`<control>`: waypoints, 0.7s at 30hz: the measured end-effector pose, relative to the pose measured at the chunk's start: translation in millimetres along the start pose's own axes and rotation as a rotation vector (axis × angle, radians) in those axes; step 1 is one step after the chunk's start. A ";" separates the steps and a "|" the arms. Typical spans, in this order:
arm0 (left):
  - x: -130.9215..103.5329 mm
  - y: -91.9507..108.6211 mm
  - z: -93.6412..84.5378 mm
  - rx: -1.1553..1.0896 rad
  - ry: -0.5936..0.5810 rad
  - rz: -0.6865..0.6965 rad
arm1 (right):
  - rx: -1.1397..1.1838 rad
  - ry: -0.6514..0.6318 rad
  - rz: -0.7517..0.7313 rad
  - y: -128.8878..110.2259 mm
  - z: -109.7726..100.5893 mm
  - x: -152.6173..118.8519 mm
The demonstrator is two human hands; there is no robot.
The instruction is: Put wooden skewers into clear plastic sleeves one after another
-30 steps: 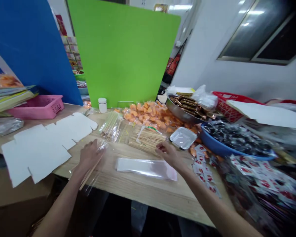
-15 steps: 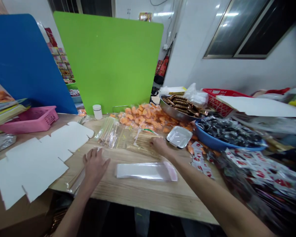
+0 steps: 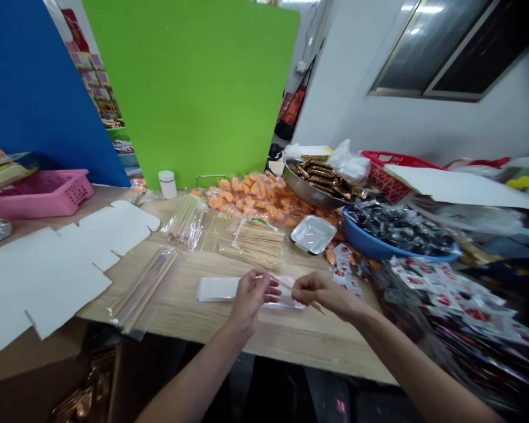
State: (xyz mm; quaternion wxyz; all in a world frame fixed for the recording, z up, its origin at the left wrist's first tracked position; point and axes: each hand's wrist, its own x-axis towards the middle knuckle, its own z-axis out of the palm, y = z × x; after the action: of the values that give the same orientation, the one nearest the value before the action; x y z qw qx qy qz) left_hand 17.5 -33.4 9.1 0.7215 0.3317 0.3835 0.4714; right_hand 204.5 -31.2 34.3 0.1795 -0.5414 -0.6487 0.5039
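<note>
handling thin sticks (image 3: pixel 317 307) imo | right grip (image 3: pixel 324 294) pinched on them, left grip (image 3: pixel 245 298) near one end, can't tell if closed | next move wants a light touch

Indoor light is moderate; a bright streak glares off the window (image 3: pixel 427 50). The wide lens bends the view, the right edge falls into darkness, and the outer areas look soft.

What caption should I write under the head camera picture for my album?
Two hands hold thin sticks above clear bags.
</note>
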 end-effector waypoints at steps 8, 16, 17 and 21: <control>-24.0 -41.1 16.4 0.105 0.075 0.041 | 0.127 0.307 -0.029 31.2 43.0 -40.1; -46.4 -56.2 21.9 1.367 -0.319 0.585 | -0.441 0.528 0.015 57.5 -29.8 -65.5; -45.2 -58.6 21.7 1.481 -0.351 0.629 | -0.503 0.531 0.025 59.1 -38.1 -66.9; -39.6 -65.5 19.4 1.705 -0.376 0.683 | -0.606 0.513 0.032 64.6 -51.1 -64.3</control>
State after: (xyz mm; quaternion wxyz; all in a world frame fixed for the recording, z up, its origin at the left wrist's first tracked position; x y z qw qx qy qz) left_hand 51.8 -94.6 -27.0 0.1076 0.9140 0.3587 0.1563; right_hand 300.4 -70.7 21.5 0.1600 -0.6883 -0.6934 0.1409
